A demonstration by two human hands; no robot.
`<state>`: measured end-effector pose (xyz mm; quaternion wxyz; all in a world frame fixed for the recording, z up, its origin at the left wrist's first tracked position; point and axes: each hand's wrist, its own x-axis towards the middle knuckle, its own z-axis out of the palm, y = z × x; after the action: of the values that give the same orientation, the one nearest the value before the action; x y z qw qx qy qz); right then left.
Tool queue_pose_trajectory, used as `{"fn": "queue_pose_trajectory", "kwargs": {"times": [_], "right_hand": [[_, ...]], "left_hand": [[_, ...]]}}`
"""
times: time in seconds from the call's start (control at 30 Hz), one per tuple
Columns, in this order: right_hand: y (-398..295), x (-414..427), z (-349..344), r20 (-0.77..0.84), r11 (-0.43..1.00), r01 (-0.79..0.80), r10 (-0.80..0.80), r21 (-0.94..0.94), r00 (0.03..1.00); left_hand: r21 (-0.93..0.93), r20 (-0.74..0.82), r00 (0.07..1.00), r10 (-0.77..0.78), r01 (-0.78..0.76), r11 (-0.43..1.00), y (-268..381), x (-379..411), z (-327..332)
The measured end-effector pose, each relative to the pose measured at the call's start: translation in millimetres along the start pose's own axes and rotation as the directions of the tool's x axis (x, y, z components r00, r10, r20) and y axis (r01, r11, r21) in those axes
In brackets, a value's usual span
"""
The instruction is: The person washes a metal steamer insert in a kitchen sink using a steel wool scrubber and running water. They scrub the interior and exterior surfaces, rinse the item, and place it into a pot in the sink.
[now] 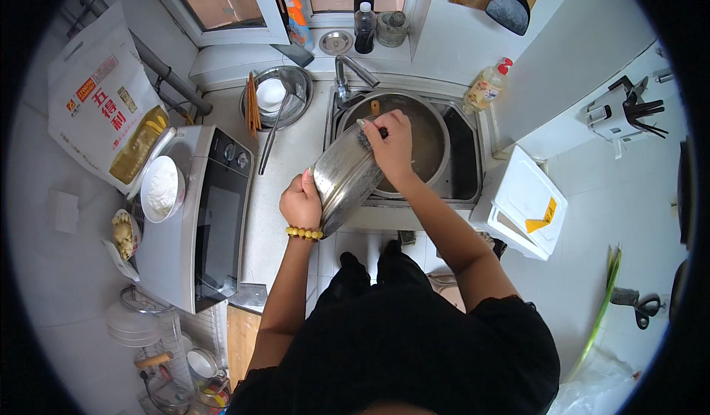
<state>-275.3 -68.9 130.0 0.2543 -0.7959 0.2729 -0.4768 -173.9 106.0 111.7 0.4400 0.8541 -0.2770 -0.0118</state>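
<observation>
A round stainless steel vessel [345, 172], perhaps a pot or steamer tier, is tilted on its side over the front left of the sink [463, 185]. My left hand [301, 198], with a yellow bead bracelet at the wrist, grips its lower left edge. My right hand [395, 146] holds a grey steel wool scourer [364, 140] against the vessel's upper part. A small dark piece shows between those fingers; what it is I cannot tell. Behind the vessel, a large steel basin [438, 124] of cloudy water stands in the sink. A wooden handle tip [375, 107] shows inside the basin's far rim.
The faucet [355, 72] arches behind the basin. Left on the counter, a steel bowl [304, 85] holds white bowls, chopsticks and a ladle. A microwave oven [219, 221] carries a bowl of flour [162, 188]. Dish soap [488, 85] and a white lidded bin [530, 204] are at right.
</observation>
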Motion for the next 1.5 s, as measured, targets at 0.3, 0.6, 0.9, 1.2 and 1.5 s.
{"fn": "queue_pose_trajectory", "kwargs": {"times": [0.3,0.6,0.9,1.2,1.5], "right_hand": [[-53.4,-12.6,-22.4,0.376,0.942,0.307,-0.237,-0.136,0.896],[-69.2,-27.9,-3.6,0.282,0.832,0.395,-0.301,-0.39,0.911],[-46.4,-9.1,1.1,0.384,0.826,0.34,-0.164,-0.45,0.909],[-10.4,18.7,-0.7,0.419,0.762,0.258,0.019,-0.594,0.908],[-21.6,34.1,-9.6,0.292,0.893,0.197,-0.078,-0.405,0.953]], "left_hand": [[0.062,0.001,0.999,0.033,-0.033,0.997,14.8,-5.9,2.8],[0.185,0.058,0.987,0.149,-0.157,0.97,21.2,-4.5,9.7],[0.179,0.01,0.984,0.176,-0.175,0.968,17.8,-7.9,13.7],[0.053,0.021,0.968,0.25,-0.251,0.966,17.4,-12.3,28.7],[-0.148,0.037,0.975,0.221,-0.214,0.966,14.2,-23.1,34.3]]}}
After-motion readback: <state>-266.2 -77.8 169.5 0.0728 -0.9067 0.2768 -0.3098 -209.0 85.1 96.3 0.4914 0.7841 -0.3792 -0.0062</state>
